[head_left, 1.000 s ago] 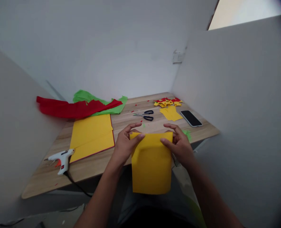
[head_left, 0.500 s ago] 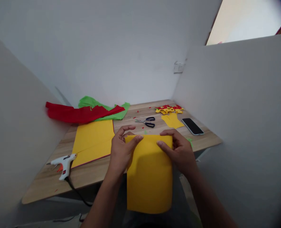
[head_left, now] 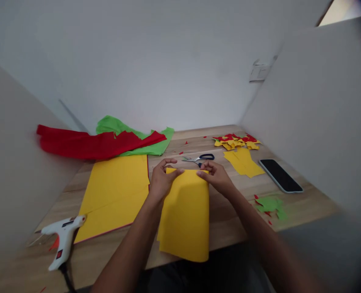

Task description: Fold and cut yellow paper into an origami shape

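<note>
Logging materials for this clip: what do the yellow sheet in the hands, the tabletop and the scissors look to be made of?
Yellow sheet: matte, curving softly rather than creasing, so probably craft foam or thick paper; both the left hand and right hand pinch its far edge.
Tabletop: light wood grain, possibly laminate.
Scissors: shiny metal blades, black handles that look plastic.

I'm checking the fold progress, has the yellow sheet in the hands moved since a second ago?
Yes. The yellow sheet has moved forward onto the wooden table; before, it hung off the near edge.
</note>
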Tool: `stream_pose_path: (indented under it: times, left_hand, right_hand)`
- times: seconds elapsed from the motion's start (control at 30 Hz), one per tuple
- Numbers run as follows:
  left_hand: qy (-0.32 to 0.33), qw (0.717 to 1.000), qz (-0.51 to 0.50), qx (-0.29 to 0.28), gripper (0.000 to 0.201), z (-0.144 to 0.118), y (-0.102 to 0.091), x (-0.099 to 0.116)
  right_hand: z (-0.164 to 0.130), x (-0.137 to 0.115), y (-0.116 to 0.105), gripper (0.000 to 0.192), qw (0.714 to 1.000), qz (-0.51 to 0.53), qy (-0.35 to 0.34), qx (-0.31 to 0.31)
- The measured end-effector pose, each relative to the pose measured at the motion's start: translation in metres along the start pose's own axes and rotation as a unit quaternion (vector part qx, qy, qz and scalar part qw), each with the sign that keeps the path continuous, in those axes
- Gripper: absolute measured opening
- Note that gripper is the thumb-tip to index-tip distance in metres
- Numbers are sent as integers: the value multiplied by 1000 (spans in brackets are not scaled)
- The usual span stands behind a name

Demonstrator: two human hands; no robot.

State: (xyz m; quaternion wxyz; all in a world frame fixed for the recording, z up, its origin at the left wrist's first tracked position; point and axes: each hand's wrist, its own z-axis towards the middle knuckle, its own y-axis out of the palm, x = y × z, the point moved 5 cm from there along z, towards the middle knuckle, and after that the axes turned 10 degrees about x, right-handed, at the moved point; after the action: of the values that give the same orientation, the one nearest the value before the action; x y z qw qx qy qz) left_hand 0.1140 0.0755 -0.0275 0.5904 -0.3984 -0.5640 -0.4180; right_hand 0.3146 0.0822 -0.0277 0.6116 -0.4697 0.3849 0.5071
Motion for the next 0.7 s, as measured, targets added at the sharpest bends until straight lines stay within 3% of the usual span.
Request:
stream_pose_path:
  times: [0.13,0.27,0.43,0.7]
  left_hand:
    - [-14,1000,-11,7,45,37,2,-23]
    - [-75,996,-28,-37,48,34,3,-30]
    - [-191,975,-80,-83,37,8,7,-24]
    - [-169,981,-84,-36,23,-1,3,-10]
  right_hand:
    - [37,30,15,37,1000,-11,-2,-24]
    - [43,46,10,35,1000,-20,-4,5]
    - [31,39,-4,31,999,-21,-4,43]
    - [17,14,-10,19,996,-14,-26,82]
